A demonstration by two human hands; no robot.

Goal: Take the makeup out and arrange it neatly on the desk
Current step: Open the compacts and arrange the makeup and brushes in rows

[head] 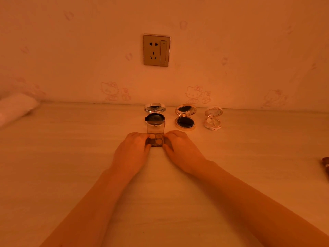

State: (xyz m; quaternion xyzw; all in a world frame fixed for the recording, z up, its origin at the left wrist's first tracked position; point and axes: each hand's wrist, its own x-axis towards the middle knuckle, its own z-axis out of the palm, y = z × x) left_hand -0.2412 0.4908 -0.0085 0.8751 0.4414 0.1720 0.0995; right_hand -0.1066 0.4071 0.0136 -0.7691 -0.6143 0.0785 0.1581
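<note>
Eyeshadow palette (156, 140): small and rectangular, with four round pans in tan and brown; clear lid raised upright; flat on the desk (71, 157), held at its sides by the left hand (131, 150) and right hand (181, 148).
Silver compact (154, 115): round, open, mirror lid tilted up, dark puff in base; just behind the palette, left end of the back row.
Gold compact (185, 118): round, open, dark puff showing; middle of the row.
White compact (213, 118): smaller, pale, patterned, open; right end of the row.
</note>
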